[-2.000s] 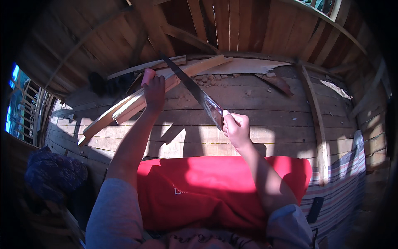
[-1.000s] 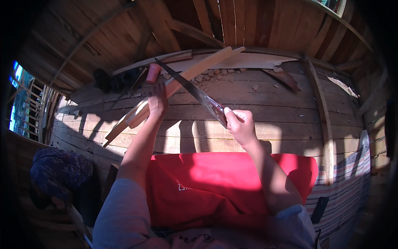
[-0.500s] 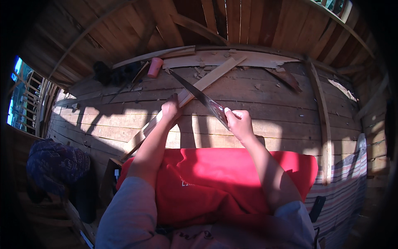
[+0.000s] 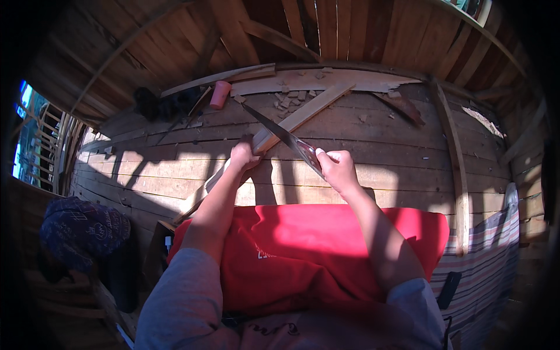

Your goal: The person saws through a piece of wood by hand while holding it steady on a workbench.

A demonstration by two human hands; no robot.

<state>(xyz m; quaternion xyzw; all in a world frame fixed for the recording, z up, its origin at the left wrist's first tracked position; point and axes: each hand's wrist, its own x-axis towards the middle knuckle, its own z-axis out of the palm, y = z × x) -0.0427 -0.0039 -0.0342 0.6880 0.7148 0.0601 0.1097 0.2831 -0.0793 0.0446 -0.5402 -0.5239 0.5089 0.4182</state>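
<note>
My left hand (image 4: 244, 154) grips a long pale wooden board (image 4: 306, 116) from above, fingers wrapped over its edge. The board runs slantwise from beside my left forearm to the far planks. A handsaw (image 4: 274, 128) lies across it just beyond that hand, its narrow tip pointing to the far left. My right hand (image 4: 339, 169) is closed around the saw's handle, which is largely hidden by the fingers. Red cloth (image 4: 303, 245) covers my lap beneath both forearms.
Several small wood offcuts (image 4: 286, 102) lie by the board's far end. A pink cup-like container (image 4: 220, 95) stands near the far wall. Another person (image 4: 87, 233) bends over at the left. A wooden beam (image 4: 455, 169) and striped cloth (image 4: 481, 274) are at the right.
The board's far end has shifted slightly to the right, uncovering more of the offcuts. Both hands keep their grips, and the saw still crosses the board at nearly the same spot.
</note>
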